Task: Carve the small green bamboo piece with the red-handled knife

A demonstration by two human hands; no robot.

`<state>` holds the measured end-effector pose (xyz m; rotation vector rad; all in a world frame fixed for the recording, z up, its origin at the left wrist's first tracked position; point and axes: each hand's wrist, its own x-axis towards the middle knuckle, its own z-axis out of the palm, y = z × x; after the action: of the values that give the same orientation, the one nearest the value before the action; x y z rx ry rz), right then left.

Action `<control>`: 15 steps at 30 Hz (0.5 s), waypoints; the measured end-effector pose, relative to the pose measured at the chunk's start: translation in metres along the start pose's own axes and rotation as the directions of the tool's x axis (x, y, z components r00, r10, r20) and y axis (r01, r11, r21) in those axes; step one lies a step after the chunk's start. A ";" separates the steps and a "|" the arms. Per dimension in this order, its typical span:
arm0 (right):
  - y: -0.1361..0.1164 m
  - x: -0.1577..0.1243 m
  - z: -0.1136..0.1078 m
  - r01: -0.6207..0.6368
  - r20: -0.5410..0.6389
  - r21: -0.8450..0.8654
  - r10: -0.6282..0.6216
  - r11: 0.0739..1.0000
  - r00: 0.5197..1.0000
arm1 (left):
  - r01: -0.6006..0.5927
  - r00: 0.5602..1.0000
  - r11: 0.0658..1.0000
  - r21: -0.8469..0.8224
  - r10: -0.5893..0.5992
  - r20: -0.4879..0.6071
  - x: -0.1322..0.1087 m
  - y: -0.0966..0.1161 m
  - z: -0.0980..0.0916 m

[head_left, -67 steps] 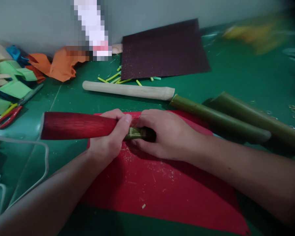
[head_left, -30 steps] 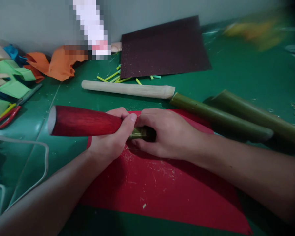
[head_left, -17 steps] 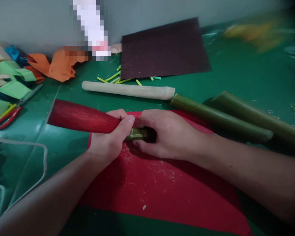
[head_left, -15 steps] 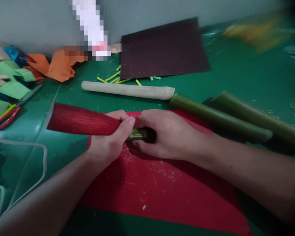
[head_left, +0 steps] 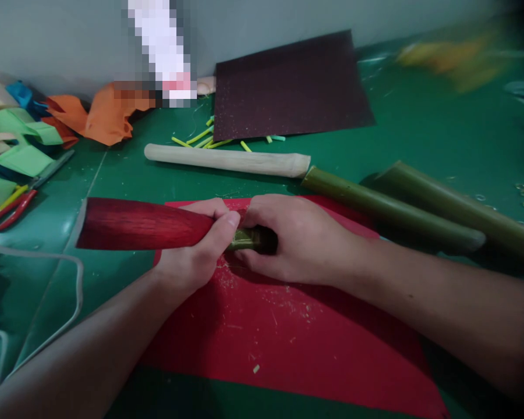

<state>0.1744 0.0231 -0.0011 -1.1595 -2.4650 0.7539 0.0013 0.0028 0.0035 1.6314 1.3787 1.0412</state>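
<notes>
Left hand (head_left: 201,250), above the far left part of a red sheet (head_left: 288,349), is closed around the narrow end of a red handle (head_left: 140,224), thumb laid along it and pointing right. That handle lies nearly level, its wide, grey-edged butt reaching out past the sheet's left side. Right hand (head_left: 299,235) hangs over the sheet's far part, thumb and fingers pinching a short green bamboo piece (head_left: 244,238) from either side. This piece sits above the sheet, between the two hands; whatever the handle carries at its narrow end is hidden by the left hand. Fine shavings (head_left: 229,282) and one pale chip (head_left: 256,369) lie on the sheet. Left of the sheet, a white cord (head_left: 79,285) bends across the green table (head_left: 126,169), and farther out lie red-handled scissors (head_left: 15,209) beside folded light-green cloth (head_left: 24,157). Beyond the sheet's far edge rests a pale stick (head_left: 227,160); a green bamboo tube (head_left: 388,203) slants down past the sheet's right corner, with another tube (head_left: 454,201) outside it. Farther beyond the sheet are yellow strips (head_left: 198,135), orange cloth (head_left: 111,116), a dark maroon panel (head_left: 288,87) and, farthest, a grey wall (head_left: 288,17).
</notes>
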 end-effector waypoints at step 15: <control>0.001 0.000 0.001 -0.003 0.008 0.003 0.003 1.000 1.000 | 0.005 0.997 1.000 -0.015 -0.007 -0.077 0.001 -0.002 0.003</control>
<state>0.1742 0.0236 -0.0025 -1.1616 -2.4682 0.7643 0.0033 0.0043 0.0009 1.5906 1.4220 1.1179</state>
